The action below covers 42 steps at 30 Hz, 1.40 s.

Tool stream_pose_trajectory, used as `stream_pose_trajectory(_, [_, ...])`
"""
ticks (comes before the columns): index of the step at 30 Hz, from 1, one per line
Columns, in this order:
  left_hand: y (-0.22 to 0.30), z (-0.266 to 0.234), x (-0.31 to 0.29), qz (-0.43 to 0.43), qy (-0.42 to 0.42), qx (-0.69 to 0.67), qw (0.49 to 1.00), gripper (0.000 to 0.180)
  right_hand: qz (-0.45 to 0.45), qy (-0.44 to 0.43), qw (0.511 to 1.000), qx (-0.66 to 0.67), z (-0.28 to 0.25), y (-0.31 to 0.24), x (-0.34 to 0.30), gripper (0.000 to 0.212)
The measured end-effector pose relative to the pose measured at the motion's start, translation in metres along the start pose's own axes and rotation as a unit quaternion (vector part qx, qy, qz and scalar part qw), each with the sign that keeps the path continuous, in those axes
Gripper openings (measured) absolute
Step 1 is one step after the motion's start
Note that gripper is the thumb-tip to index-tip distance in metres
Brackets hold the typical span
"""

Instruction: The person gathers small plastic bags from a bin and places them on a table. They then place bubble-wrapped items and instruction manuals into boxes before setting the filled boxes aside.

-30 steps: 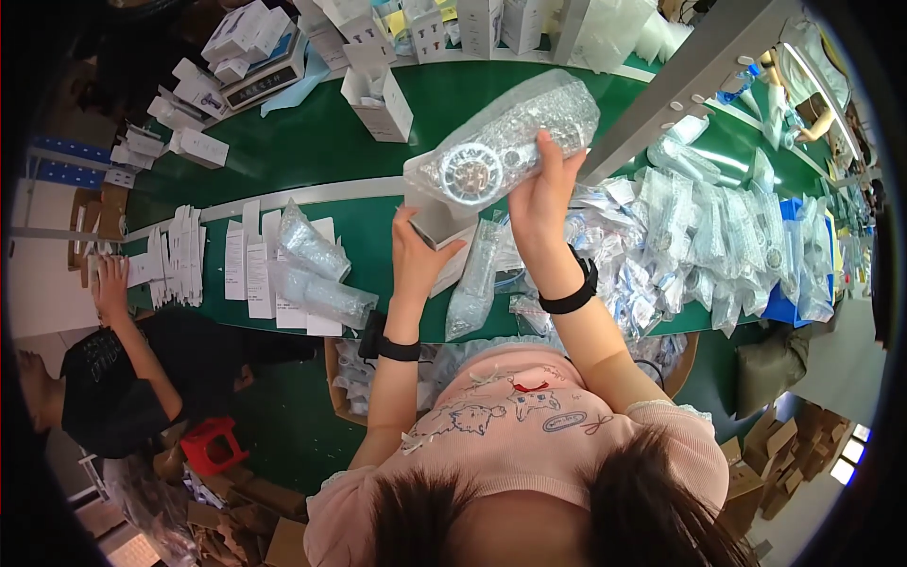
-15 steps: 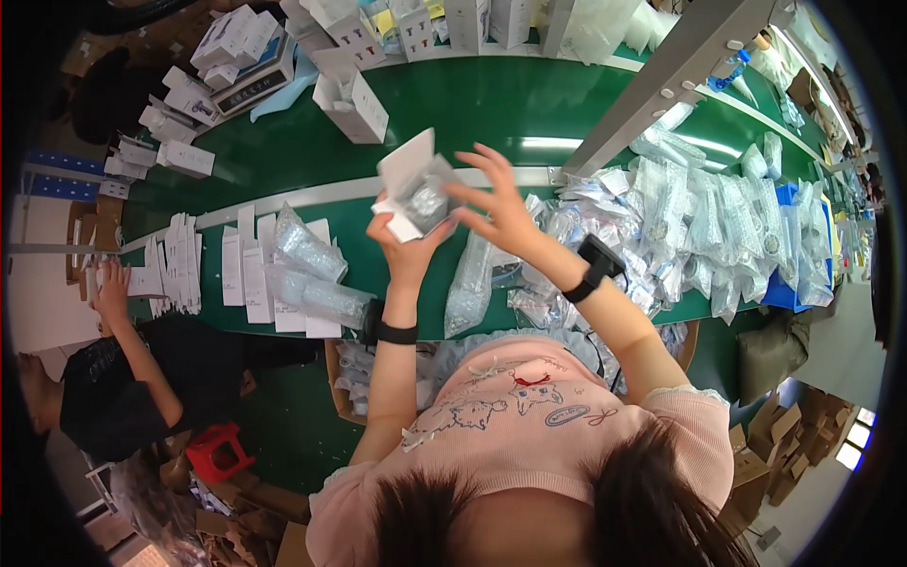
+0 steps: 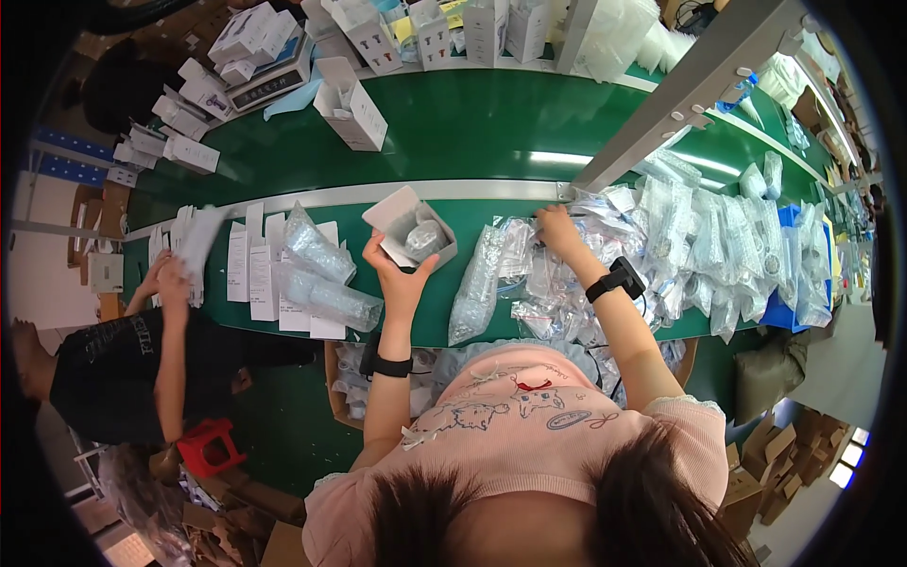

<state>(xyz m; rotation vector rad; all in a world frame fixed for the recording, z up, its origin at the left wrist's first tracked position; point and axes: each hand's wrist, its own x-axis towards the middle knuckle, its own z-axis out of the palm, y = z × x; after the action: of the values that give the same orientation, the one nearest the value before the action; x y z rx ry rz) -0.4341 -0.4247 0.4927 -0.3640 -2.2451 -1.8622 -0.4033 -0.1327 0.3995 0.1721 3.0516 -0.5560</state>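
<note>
My left hand (image 3: 401, 283) is closed around the lower side of a white open-topped carton (image 3: 441, 253), its lid flap standing up. A bubble-wrapped piece (image 3: 424, 236) lies inside the carton. To the right, my right hand (image 3: 557, 230) reaches down to the left edge of a pile of small clear plastic bags (image 3: 605, 231). Its fingers are bent together at the bags, and what they pinch, if anything, is hidden. Between my hands a long bubble-wrapped pouch (image 3: 476, 288) lies on the green table.
Bubble-wrapped pouches (image 3: 326, 295) lie on flat white cartons (image 3: 263, 283) at left. A co-worker's hand (image 3: 172, 281) is beside a blurred white carton (image 3: 200, 241). An open white box (image 3: 351, 118) stands behind. A metal post (image 3: 661, 118) slants across right; bubble-wrapped packs (image 3: 713, 227) stand beyond the pile.
My right hand has left the carton and moved right, down to the small bags. My left hand has lowered the carton a little and turned it. The co-worker has lifted a white carton.
</note>
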Motion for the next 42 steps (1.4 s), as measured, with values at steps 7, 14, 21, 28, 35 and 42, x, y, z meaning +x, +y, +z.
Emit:
stream_pose_trajectory(7, [0.024, -0.015, 0.009, 0.021, -0.021, 0.199, 0.98, 0.03, -0.017, -0.014, 0.997, 0.079, -0.024, -0.002, 0.001, 0.035])
stream_pose_trajectory(14, [0.029, -0.017, 0.023, -0.019, 0.024, 0.209, 0.978, 0.016, -0.228, 0.115, 0.946, 0.197, -0.167, -0.101, -0.004, 0.019])
stream_pose_trajectory(21, [0.023, -0.024, 0.03, 0.012, 0.035, 0.198, 0.98, 0.013, -0.492, 0.121, 0.839, 0.202, -0.148, -0.186, 0.016, 0.023])
stream_pose_trajectory(28, [0.032, -0.026, 0.029, -0.139, 0.006, 0.195, 0.971, 0.015, -0.526, 0.03, 0.836, 0.152, -0.119, -0.195, 0.036, 0.02])
stream_pose_trajectory(35, [0.029, -0.026, 0.034, -0.122, 0.021, 0.216, 0.969, 0.014, -0.523, 0.019, 0.845, 0.111, -0.107, -0.195, 0.04, 0.009])
stream_pose_trajectory(42, [0.027, -0.018, 0.039, -0.098, 0.003, 0.201, 0.975, 0.015, -0.513, 0.018, 0.856, 0.065, -0.086, -0.195, 0.033, 0.011])
